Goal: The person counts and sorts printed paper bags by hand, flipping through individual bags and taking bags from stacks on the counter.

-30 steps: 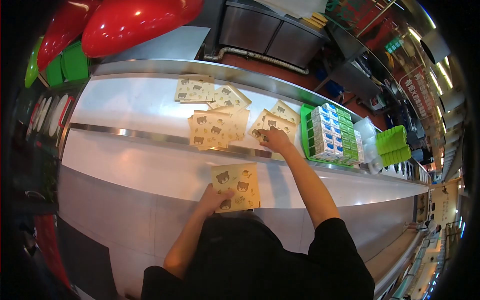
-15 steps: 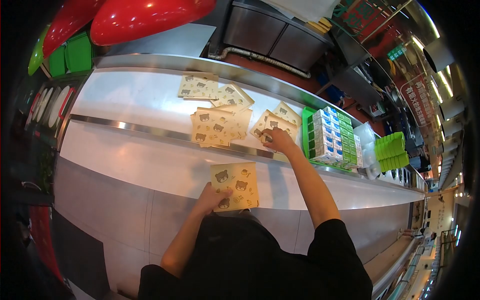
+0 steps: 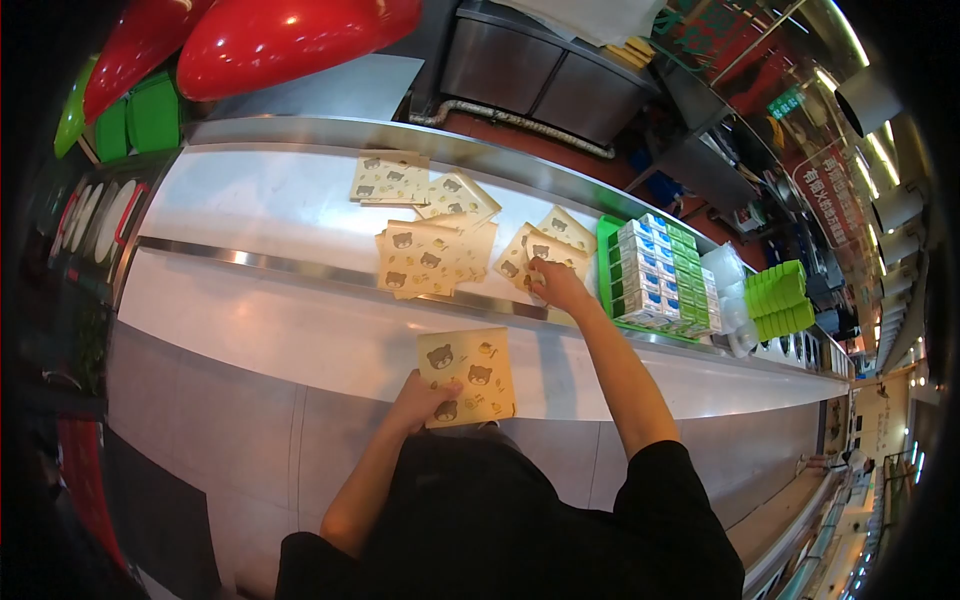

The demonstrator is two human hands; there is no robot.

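Observation:
My left hand (image 3: 424, 402) is closed on a flat, tan, bear-printed paper bag (image 3: 490, 352), thumb on top, in front of my body. Farther out to the right, my right hand (image 3: 560, 286) has its fingers bent together at the front of a small pile of the same bags (image 3: 560, 230) on the white counter. The fingertips appear to pinch the top bag (image 3: 555, 250); their undersides are hidden. Left of that pile lie more bear-printed bags (image 3: 425, 255), loosely fanned and overlapping, with a further stack (image 3: 385, 178) behind them.
A green tray (image 3: 606, 265) right of my right hand holds stacked small boxed packs (image 3: 650, 285). Beyond it are clear plastic containers (image 3: 735, 300) and stacked green holders (image 3: 778, 300). A metal strip (image 3: 300, 267) runs along the counter. Big red glossy shapes (image 3: 290, 45) hang at upper left.
My right hand has shifted slightly at the front of the right pile, its fingers drawn closer together. The left hand still holds its paper bag, tilted a little. The view has moved slightly.

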